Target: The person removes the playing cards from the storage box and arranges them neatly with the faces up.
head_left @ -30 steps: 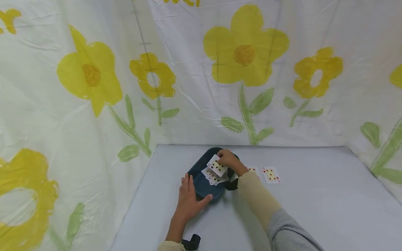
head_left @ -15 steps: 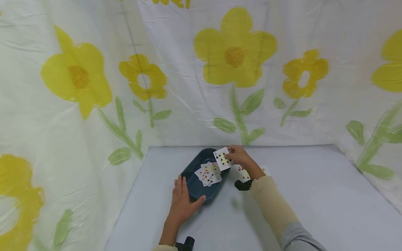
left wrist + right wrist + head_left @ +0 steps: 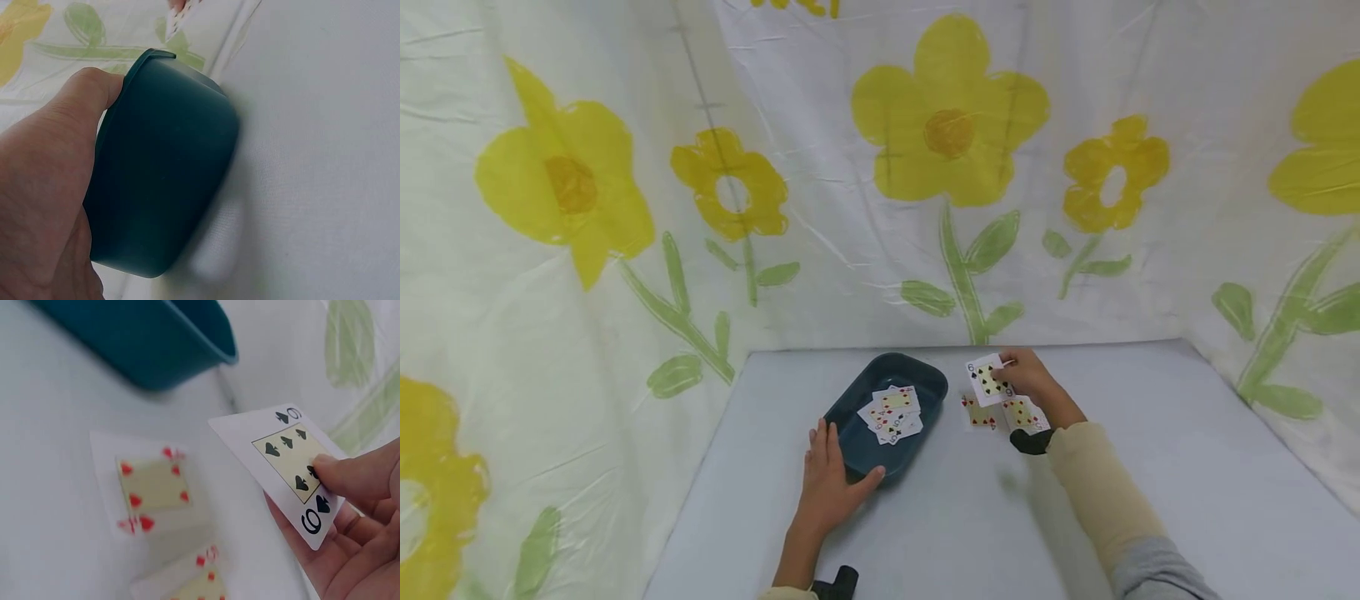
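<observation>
My right hand (image 3: 1033, 379) pinches a six of spades playing card (image 3: 983, 377), its thumb (image 3: 350, 478) on the card's face and the fingers behind. The card is held tilted above the table, right of a dark teal plastic tray (image 3: 868, 454). Beneath it lie two face-up cards, a four of hearts (image 3: 156, 481) and a five of diamonds (image 3: 197, 584), the latter partly covered in the head view. Several overlapping cards (image 3: 891, 414) lie face up inside the tray. My left hand (image 3: 827, 492) spans the tray's near end, fingers straight along its left side and thumb at the rim.
A white-covered table (image 3: 940, 533) carries everything. Behind it hangs a white sheet (image 3: 850, 275) painted with yellow flowers, meeting the table's back edge. Black wrist devices (image 3: 837, 583) are worn on both wrists.
My right hand has moved right with the six of spades, from over the cards in the tray to over the two on the table. My left hand has stayed at the tray.
</observation>
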Demonstrator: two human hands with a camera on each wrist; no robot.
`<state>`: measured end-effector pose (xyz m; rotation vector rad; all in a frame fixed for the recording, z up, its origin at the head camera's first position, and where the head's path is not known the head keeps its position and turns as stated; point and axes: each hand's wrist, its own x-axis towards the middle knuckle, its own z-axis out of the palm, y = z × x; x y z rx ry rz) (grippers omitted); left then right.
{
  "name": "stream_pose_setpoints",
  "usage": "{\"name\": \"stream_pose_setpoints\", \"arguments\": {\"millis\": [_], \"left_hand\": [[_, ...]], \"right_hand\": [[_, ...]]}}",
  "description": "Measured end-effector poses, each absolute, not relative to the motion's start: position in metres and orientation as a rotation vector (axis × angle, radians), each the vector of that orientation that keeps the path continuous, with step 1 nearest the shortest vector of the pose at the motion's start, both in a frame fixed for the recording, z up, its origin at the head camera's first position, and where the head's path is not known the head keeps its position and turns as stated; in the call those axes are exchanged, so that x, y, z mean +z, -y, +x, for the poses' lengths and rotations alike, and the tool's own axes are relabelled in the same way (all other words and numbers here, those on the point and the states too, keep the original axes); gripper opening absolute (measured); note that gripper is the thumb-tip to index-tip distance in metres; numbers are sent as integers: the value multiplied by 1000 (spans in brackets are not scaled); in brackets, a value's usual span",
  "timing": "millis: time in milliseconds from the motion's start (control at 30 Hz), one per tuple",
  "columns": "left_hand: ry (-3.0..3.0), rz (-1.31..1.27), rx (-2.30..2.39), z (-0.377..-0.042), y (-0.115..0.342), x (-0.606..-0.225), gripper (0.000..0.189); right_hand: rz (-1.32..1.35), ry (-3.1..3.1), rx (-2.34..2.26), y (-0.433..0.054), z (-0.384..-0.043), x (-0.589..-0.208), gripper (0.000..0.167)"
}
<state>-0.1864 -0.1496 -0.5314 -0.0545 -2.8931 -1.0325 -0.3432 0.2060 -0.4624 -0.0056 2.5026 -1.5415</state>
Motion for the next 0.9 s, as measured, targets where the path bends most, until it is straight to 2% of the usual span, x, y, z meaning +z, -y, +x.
{"name": "stream_pose_setpoints", "arguments": {"millis": [133,367,667,900], "left_hand": [[2886,-64,-1036,-186,149,-530,117],[2874,-60,-1032,-185,148,-531,116],[2863,-107,-1017,-186,151,-535,116],[2848,-92,-1020,-186,150,-534,116]], "right_hand": [[78,-2561,-1471,-229,-338,-466,33],[265,-2555,-1342,-269,-337,-484,46],[480,-2519,-1314,-308,-335,-507,40],[451,-2695,-1059,-313,-326,-505,41]]}}
